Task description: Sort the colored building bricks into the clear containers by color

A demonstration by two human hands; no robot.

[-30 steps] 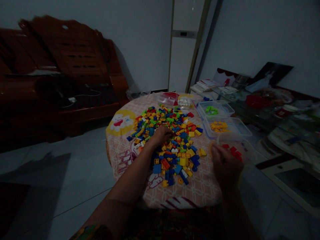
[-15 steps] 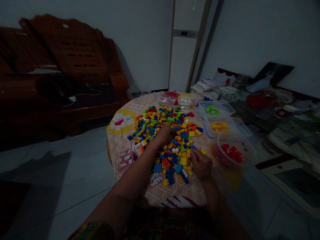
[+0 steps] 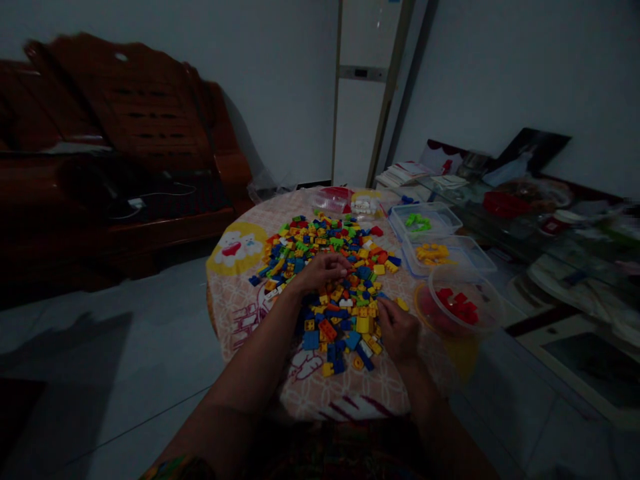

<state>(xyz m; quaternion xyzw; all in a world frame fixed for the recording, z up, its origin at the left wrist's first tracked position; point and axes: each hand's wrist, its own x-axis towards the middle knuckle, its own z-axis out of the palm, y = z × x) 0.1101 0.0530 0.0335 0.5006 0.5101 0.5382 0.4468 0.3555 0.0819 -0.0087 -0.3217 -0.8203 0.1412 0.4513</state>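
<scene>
A wide heap of toy building bricks in yellow, blue, green, orange and red covers the middle of the round table. Over the heap's centre is my left hand, its fingers curled and thumb drawn in toward them; anything at the fingertips is too small and dark to name. At the heap's right edge, my right hand is closed with thumb and index finger together, beside a yellow brick. Whatever that hand may hold is hidden.
Along the table's right side stand clear tubs with green pieces, yellow pieces and red bricks. White pieces lie in a container at the back. A wooden bench and a cluttered glass shelf flank the table.
My left hand has lifted slightly from the bricks, and its curled fingers now show more. My right hand stays at the heap's right edge. The whole view has shifted slightly.
</scene>
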